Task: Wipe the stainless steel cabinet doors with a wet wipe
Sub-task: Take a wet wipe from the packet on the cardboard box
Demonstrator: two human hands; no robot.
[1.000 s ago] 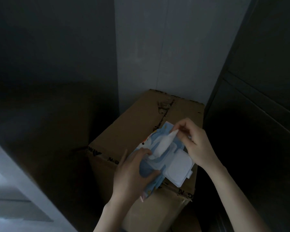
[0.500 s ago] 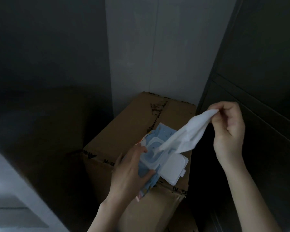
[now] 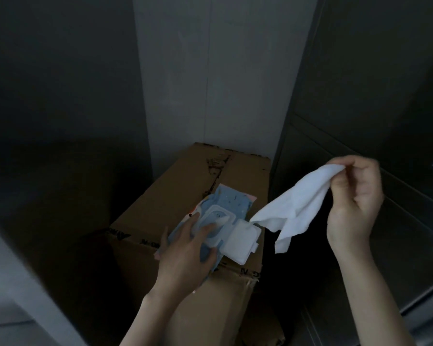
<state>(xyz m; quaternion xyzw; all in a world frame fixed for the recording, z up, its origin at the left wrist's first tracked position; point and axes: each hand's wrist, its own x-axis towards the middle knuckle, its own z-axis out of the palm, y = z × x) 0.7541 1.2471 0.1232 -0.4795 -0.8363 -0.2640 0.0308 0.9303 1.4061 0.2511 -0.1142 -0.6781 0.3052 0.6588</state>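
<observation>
A white wet wipe (image 3: 295, 208) hangs free in the air, pinched at its top corner by my right hand (image 3: 353, 198). My left hand (image 3: 185, 253) presses down on a light blue wipe pack (image 3: 231, 199) that lies on a cardboard box. The pack's white flip lid (image 3: 240, 239) stands open, and a bit of another wipe pokes out of the opening. Dark steel cabinet doors (image 3: 375, 91) rise on the right, just behind my right hand.
The brown cardboard box (image 3: 185, 181) fills the corner between a dark panel (image 3: 60, 96) on the left and a grey wall (image 3: 210, 78) behind. A pale ledge (image 3: 15, 278) runs along the lower left.
My right hand has pulled the wipe up and to the right, out of the pack. The wipe now hangs clear of the opening. My left hand stays on the pack.
</observation>
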